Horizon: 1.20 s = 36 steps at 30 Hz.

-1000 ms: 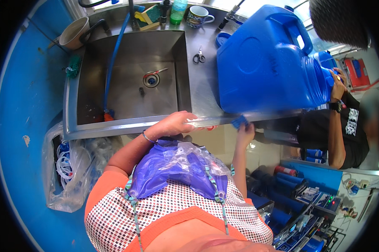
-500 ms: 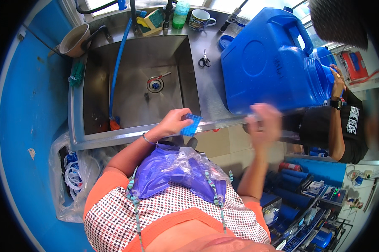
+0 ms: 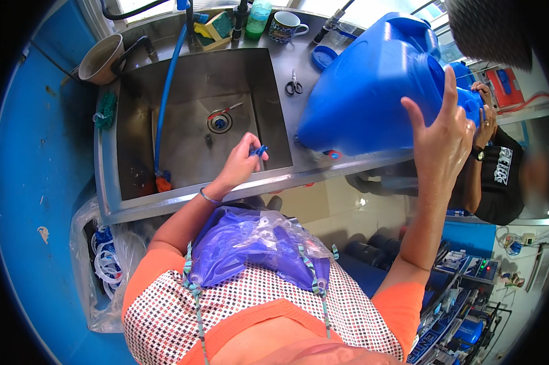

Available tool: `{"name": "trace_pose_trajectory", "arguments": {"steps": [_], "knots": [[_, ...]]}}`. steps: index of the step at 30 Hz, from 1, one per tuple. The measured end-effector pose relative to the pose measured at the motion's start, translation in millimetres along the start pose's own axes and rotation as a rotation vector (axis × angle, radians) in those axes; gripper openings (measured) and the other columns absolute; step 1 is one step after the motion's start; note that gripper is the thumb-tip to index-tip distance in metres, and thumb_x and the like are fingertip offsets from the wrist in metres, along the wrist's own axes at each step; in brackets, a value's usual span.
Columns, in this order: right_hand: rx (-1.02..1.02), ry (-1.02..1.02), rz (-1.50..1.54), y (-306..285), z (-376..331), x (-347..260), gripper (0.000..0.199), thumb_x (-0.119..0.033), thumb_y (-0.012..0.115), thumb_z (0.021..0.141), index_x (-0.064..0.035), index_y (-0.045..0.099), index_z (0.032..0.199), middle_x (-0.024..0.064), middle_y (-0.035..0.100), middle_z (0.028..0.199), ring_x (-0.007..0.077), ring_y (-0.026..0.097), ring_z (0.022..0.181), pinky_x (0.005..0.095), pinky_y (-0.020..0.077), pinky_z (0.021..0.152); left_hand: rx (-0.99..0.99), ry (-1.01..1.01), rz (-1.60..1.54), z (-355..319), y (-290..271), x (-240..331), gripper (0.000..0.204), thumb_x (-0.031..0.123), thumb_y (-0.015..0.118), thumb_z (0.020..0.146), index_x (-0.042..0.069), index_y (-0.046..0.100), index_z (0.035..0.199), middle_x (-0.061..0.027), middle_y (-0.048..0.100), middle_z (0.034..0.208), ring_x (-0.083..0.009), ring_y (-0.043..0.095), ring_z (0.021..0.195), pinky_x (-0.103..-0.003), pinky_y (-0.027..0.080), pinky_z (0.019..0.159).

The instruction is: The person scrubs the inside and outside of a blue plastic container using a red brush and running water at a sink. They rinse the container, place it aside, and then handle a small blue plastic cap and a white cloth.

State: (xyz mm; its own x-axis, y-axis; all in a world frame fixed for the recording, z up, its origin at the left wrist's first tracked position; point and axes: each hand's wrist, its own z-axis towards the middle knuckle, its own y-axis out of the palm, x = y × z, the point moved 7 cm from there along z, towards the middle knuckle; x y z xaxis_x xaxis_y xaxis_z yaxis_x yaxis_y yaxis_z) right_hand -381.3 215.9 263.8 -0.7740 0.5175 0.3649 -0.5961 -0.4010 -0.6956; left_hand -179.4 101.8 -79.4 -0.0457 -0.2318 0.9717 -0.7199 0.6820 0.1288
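My left hand (image 3: 241, 161) is closed around a small crumpled blue piece (image 3: 259, 150), above the sink's near right edge; its material is too small to make out. My right hand (image 3: 442, 134) is raised with the index finger and thumb spread, nothing in it, and appears in front of a big blue jerry can (image 3: 360, 88). The can leans tilted on the counter, its wide mouth toward the upper right. Another person's hands (image 3: 484, 115) are at the can's right side. A purple plastic apron (image 3: 244, 243) hangs on my chest.
The steel sink (image 3: 189, 76) has a blue hose (image 3: 168, 103) hanging into it. Scissors (image 3: 294, 86) and a blue lid (image 3: 324, 58) lie on the counter. Behind stand a mug (image 3: 285, 27), a green bottle (image 3: 258, 21), sponges (image 3: 218, 27) and a beige pot (image 3: 101, 61).
My right hand has moved up and right and spread its fingers. My left hand has moved slightly up and left, the blue piece now bunched. The jerry can has tipped and turned.
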Motion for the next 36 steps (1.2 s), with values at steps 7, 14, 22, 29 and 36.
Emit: {"name": "trace_pose_trajectory", "arguments": {"steps": [7, 14, 22, 29, 36], "knots": [[0.228, -0.284, 0.099, 25.6, 100.2, 56.1, 0.057, -0.010, 0.062, 0.091, -0.0320, 0.047, 0.141, 0.0113, 0.058, 0.125, 0.0283, 0.061, 0.109, 0.0390, 0.0521, 0.090, 0.016, 0.389, 0.428, 14.0, 44.5, 54.1, 0.072, 0.024, 0.068, 0.084, 0.010, 0.030, 0.145, -0.0204, 0.058, 0.124, -0.0328, 0.059, 0.111, -0.040, 0.046, 0.094], [-0.005, -0.550, 0.348, 125.3, 135.8, 56.8, 0.020, -0.021, 0.063, 0.087, -0.0153, 0.067, 0.105, 0.0110, 0.062, 0.128, 0.0312, 0.052, 0.126, 0.0426, 0.0430, 0.104, -0.131, 0.369, 0.554, 20.0, 91.8, 48.5, 0.094, 0.023, 0.070, 0.081, 0.009, 0.012, 0.154, -0.0279, 0.044, 0.140, -0.0423, 0.049, 0.125, -0.044, 0.041, 0.105], [-0.137, -0.269, -0.013, 101.7, 120.0, 100.9, 0.023, -0.027, 0.061, 0.089, -0.0041, 0.063, 0.091, 0.0174, 0.067, 0.090, 0.0387, 0.064, 0.088, 0.0455, 0.0502, 0.084, -0.077, 0.373, 0.540, 21.9, 88.7, 53.1, 0.097, 0.020, 0.071, 0.079, 0.010, 0.011, 0.155, -0.0249, 0.034, 0.150, -0.0394, 0.040, 0.135, -0.041, 0.036, 0.110], [-0.564, 0.100, 0.679, 133.6, 84.6, 174.6, 0.049, -0.026, 0.078, 0.080, -0.0012, 0.052, 0.113, 0.0057, 0.060, 0.073, 0.0100, 0.055, 0.062, 0.0260, 0.0437, 0.054, -0.264, 0.330, 0.518, 39.0, 131.8, 51.6, 0.100, 0.020, 0.074, 0.079, 0.012, 0.009, 0.155, -0.0266, 0.034, 0.149, -0.0403, 0.038, 0.136, -0.042, 0.034, 0.112], [-0.490, 0.070, 0.565, 102.2, 66.4, 161.7, 0.051, -0.030, 0.071, 0.088, -0.0076, 0.054, 0.131, 0.0036, 0.057, 0.067, 0.0096, 0.054, 0.059, 0.0257, 0.0442, 0.055, -0.328, 0.407, 0.543, 76.2, 189.4, 51.2, 0.117, 0.035, 0.082, 0.072, 0.016, 0.003, 0.156, -0.0361, 0.023, 0.150, -0.0472, 0.046, 0.127, -0.044, 0.041, 0.104]]}}
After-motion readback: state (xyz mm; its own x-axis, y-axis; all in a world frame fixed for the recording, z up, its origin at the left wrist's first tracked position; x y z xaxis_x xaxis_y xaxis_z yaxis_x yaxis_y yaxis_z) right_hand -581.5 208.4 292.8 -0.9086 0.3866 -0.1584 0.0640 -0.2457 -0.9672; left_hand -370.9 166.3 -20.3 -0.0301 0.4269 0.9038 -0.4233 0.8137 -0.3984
